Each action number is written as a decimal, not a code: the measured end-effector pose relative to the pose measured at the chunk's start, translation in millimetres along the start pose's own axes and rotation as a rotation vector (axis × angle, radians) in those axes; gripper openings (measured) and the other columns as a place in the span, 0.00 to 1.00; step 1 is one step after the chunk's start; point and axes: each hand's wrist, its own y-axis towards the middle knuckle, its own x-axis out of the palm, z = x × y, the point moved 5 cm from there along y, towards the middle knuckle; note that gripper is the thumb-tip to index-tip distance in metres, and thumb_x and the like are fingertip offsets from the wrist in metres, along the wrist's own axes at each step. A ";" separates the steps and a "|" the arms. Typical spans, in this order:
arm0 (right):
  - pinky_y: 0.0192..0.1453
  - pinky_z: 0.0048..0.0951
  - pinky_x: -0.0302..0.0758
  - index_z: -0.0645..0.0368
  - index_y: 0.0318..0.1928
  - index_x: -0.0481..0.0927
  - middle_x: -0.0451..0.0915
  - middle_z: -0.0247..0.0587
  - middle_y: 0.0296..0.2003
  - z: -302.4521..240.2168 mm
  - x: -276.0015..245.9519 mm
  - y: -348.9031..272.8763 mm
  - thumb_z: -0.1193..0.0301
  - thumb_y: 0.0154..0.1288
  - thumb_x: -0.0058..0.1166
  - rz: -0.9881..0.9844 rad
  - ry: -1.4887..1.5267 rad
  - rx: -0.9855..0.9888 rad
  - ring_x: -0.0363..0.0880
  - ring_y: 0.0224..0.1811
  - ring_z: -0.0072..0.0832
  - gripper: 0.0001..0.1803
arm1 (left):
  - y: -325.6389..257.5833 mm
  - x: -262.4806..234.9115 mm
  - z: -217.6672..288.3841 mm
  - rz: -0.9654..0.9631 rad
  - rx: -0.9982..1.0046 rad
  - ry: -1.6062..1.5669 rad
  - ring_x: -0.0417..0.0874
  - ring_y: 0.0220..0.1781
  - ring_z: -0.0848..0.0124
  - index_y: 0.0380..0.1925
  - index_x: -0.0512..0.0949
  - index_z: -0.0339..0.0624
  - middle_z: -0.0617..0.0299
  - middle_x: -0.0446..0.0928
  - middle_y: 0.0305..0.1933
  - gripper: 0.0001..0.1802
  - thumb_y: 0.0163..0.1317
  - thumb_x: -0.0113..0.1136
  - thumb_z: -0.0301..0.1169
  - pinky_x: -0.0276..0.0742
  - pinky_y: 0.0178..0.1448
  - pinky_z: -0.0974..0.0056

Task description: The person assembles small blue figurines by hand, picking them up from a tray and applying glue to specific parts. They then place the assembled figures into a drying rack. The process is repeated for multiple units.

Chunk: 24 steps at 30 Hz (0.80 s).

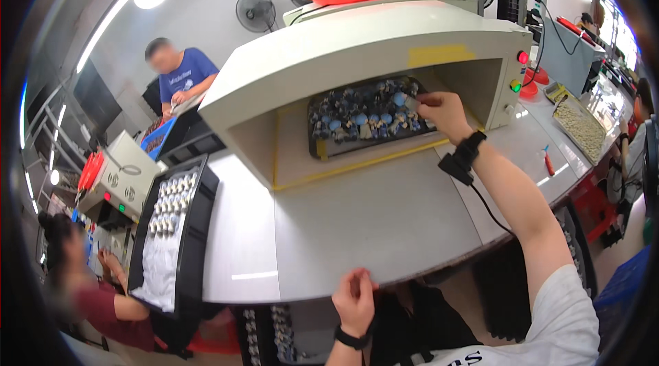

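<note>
Right hand (443, 112), upper centre, at small parts (362, 119) in black tray (357, 145); cannot tell if gripping. Left hand (355, 301), lower centre, loosely closed. Pale shirt (552, 325), lower right: dark lettering (461, 358).

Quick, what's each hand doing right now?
Left hand: loosely closed near the front edge of the table, nothing visibly held.
Right hand: fingers at a small pale piece by the black tray; grip cannot be told.

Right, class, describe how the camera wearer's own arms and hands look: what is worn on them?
The right hand is bare, with a black wristband carrying a boxy black unit and thin black cable. A light grey short sleeve covers that upper arm. The left hand is bare too, above another black band.
</note>
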 end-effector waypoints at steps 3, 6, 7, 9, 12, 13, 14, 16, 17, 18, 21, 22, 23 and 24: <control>0.42 0.22 0.78 0.70 0.42 0.82 0.84 0.41 0.33 -57.8 10.8 -98.7 0.78 0.55 0.61 -0.202 0.106 -0.065 0.81 0.36 0.20 0.13 | -3.8 -1.8 14.6 -0.082 -0.040 -0.082 0.81 0.35 0.72 0.48 0.74 0.30 0.55 0.80 0.38 0.11 0.67 0.50 0.22 0.80 0.42 0.69; 0.47 0.25 0.79 0.64 0.42 0.83 0.83 0.42 0.39 -98.4 17.7 -200.6 0.82 0.51 0.61 -0.290 0.059 -0.370 0.82 0.41 0.26 0.14 | -19.0 2.0 30.5 -0.139 -0.178 -0.348 0.81 0.45 0.69 0.54 0.70 0.31 0.53 0.78 0.46 0.15 0.70 0.49 0.26 0.79 0.51 0.65; 0.46 0.28 0.79 0.63 0.41 0.82 0.82 0.46 0.40 -107.2 10.5 -229.9 0.84 0.48 0.61 -0.298 -0.070 -0.504 0.83 0.40 0.34 0.16 | -24.3 11.2 35.8 -0.165 -0.269 -0.488 0.81 0.47 0.68 0.55 0.70 0.31 0.53 0.78 0.48 0.16 0.70 0.48 0.27 0.78 0.53 0.64; 0.45 0.30 0.79 0.63 0.39 0.82 0.81 0.45 0.40 -123.6 4.0 -280.3 0.84 0.46 0.62 -0.312 -0.156 -0.619 0.82 0.41 0.38 0.16 | -40.1 18.4 42.2 -0.194 -0.365 -0.658 0.80 0.51 0.66 0.56 0.68 0.33 0.52 0.77 0.51 0.17 0.71 0.48 0.29 0.77 0.55 0.63; 0.44 0.33 0.80 0.63 0.37 0.80 0.80 0.43 0.40 -122.9 4.8 -332.0 0.83 0.43 0.65 -0.297 -0.194 -0.772 0.81 0.42 0.39 0.16 | -62.8 17.7 42.5 -0.214 -0.360 -0.677 0.79 0.53 0.65 0.57 0.69 0.35 0.51 0.76 0.52 0.17 0.71 0.48 0.30 0.77 0.57 0.62; 0.44 0.33 0.80 0.63 0.37 0.80 0.80 0.43 0.40 -120.5 4.1 -343.2 0.83 0.44 0.64 -0.314 -0.178 -0.743 0.80 0.42 0.40 0.15 | -68.9 16.9 40.2 -0.233 -0.379 -0.667 0.80 0.52 0.66 0.56 0.70 0.35 0.52 0.77 0.51 0.17 0.71 0.48 0.31 0.77 0.56 0.62; 0.45 0.32 0.79 0.63 0.38 0.80 0.80 0.44 0.41 -116.7 2.8 -352.3 0.83 0.46 0.64 -0.332 -0.134 -0.717 0.80 0.43 0.39 0.15 | -75.3 15.2 37.1 -0.244 -0.392 -0.666 0.80 0.52 0.66 0.55 0.70 0.35 0.52 0.78 0.50 0.17 0.71 0.48 0.31 0.77 0.56 0.62; 0.46 0.31 0.78 0.62 0.42 0.80 0.79 0.45 0.44 -110.2 -2.3 -364.1 0.82 0.49 0.64 -0.320 -0.037 -0.586 0.80 0.43 0.38 0.17 | -86.8 13.1 32.1 -0.261 -0.425 -0.671 0.80 0.52 0.67 0.54 0.70 0.37 0.53 0.78 0.50 0.16 0.71 0.48 0.32 0.78 0.55 0.63; 0.47 0.30 0.78 0.62 0.44 0.80 0.78 0.46 0.45 -106.7 -5.2 -368.1 0.82 0.50 0.63 -0.291 0.016 -0.481 0.80 0.44 0.37 0.18 | -91.4 12.3 29.8 -0.266 -0.442 -0.660 0.80 0.52 0.67 0.54 0.70 0.37 0.53 0.78 0.51 0.15 0.71 0.48 0.32 0.77 0.55 0.63; 0.48 0.29 0.77 0.62 0.46 0.79 0.77 0.47 0.46 -101.8 -9.1 -371.7 0.82 0.52 0.63 -0.261 0.067 -0.376 0.80 0.44 0.36 0.19 | -95.8 11.7 27.0 -0.272 -0.459 -0.650 0.80 0.52 0.67 0.53 0.70 0.38 0.53 0.77 0.51 0.14 0.71 0.48 0.32 0.77 0.55 0.63; 0.53 0.27 0.75 0.62 0.57 0.74 0.74 0.42 0.52 -72.7 -3.4 -383.1 0.80 0.58 0.59 -0.409 0.569 0.139 0.75 0.51 0.27 0.24 | -102.5 15.3 14.5 -0.345 -0.474 -0.696 0.80 0.52 0.68 0.52 0.70 0.39 0.53 0.77 0.51 0.13 0.71 0.47 0.31 0.77 0.55 0.64; 0.53 0.26 0.75 0.63 0.57 0.73 0.74 0.42 0.52 -72.4 -2.4 -386.1 0.80 0.58 0.59 -0.450 0.570 0.148 0.75 0.51 0.26 0.24 | -103.9 16.6 12.6 -0.372 -0.471 -0.720 0.80 0.51 0.68 0.52 0.70 0.39 0.53 0.77 0.51 0.13 0.71 0.47 0.31 0.77 0.55 0.64; 0.53 0.25 0.76 0.63 0.58 0.72 0.73 0.41 0.53 -72.1 -1.7 -389.0 0.81 0.59 0.59 -0.489 0.570 0.157 0.74 0.51 0.25 0.25 | -105.3 17.8 13.4 -0.369 -0.476 -0.711 0.80 0.51 0.68 0.52 0.70 0.39 0.54 0.77 0.51 0.13 0.71 0.48 0.32 0.77 0.55 0.64; 0.53 0.24 0.76 0.64 0.58 0.72 0.72 0.40 0.52 -73.5 -3.1 -390.7 0.82 0.57 0.61 -0.493 0.507 0.077 0.75 0.50 0.24 0.26 | -106.7 19.2 15.4 -0.366 -0.481 -0.703 0.80 0.51 0.68 0.52 0.71 0.39 0.54 0.77 0.51 0.13 0.71 0.48 0.32 0.76 0.56 0.64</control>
